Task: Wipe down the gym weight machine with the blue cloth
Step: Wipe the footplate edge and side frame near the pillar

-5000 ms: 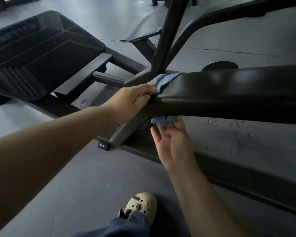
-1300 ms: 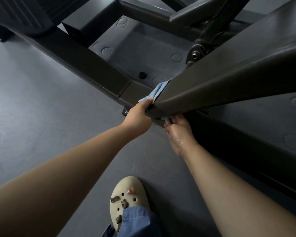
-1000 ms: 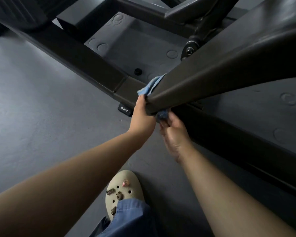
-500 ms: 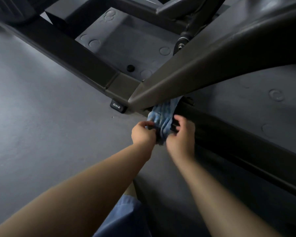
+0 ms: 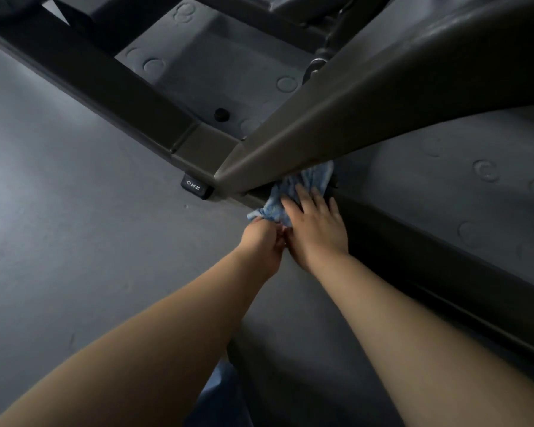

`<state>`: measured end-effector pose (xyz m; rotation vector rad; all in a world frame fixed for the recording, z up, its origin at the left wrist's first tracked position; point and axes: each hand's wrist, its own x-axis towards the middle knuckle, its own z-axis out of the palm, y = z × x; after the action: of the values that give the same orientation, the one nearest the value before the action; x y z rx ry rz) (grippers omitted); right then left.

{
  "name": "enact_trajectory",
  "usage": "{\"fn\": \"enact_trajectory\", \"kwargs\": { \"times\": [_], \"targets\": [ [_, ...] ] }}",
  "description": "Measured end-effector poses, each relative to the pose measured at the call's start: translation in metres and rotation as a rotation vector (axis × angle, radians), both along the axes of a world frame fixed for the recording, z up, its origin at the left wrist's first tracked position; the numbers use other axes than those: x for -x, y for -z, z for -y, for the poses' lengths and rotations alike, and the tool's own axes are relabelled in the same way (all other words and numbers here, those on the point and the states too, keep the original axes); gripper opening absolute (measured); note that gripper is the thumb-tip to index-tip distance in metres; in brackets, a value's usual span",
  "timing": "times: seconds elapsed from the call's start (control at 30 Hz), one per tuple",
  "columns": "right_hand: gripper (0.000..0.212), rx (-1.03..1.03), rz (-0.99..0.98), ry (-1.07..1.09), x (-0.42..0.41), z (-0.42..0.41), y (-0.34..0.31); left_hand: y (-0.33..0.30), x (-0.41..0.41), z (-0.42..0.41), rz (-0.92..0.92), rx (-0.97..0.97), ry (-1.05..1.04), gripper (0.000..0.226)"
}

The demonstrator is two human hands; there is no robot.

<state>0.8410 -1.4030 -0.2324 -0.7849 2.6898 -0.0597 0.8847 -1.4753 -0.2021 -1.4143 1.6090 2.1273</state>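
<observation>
since half a second ago the blue cloth [image 5: 293, 195] has spread out of its bunch and lies against the lower frame rail [image 5: 413, 257], just under the tip of the slanted padded arm [image 5: 352, 118]. left to right: dhz end cap [image 5: 195, 188]; left hand [image 5: 264, 241] pinching the cloth's near corner; right hand [image 5: 316, 228] released, fingers flat on the fabric. risks, as judged: cloth may snag in the dark gap beneath the arm, or fingers may get pinched there if the arm shifts.
</observation>
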Motion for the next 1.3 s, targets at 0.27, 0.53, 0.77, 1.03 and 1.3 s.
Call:
{"fn": "enact_trajectory", "kwargs": {
  "times": [0.27, 0.53, 0.77, 1.03, 1.3],
  "targets": [
    [0.035, 0.196, -0.157, 0.201, -0.014, -0.056, -0.003, 0.018, -0.010, -0.029, -0.006, -0.383, -0.135, 0.041],
    [0.057, 0.103, 0.061, -0.071, 0.018, 0.032, 0.000, 0.014, 0.007, 0.016, -0.182, -0.242, -0.411, 0.032],
    [0.057, 0.096, -0.127, -0.054, 0.001, 0.022, 0.011, 0.016, 0.006, 0.033, -0.196, -0.301, -0.386, 0.029],
    [0.068, 0.052, -0.160, 0.107, -0.020, -0.089, 0.017, 0.019, -0.008, -0.061, -0.029, -0.348, 0.011, 0.049],
    [0.059, 0.116, -0.134, 0.278, -0.040, -0.131, -0.017, 0.026, -0.027, -0.071, -0.007, 0.080, 0.203, 0.036]
  ]
}}
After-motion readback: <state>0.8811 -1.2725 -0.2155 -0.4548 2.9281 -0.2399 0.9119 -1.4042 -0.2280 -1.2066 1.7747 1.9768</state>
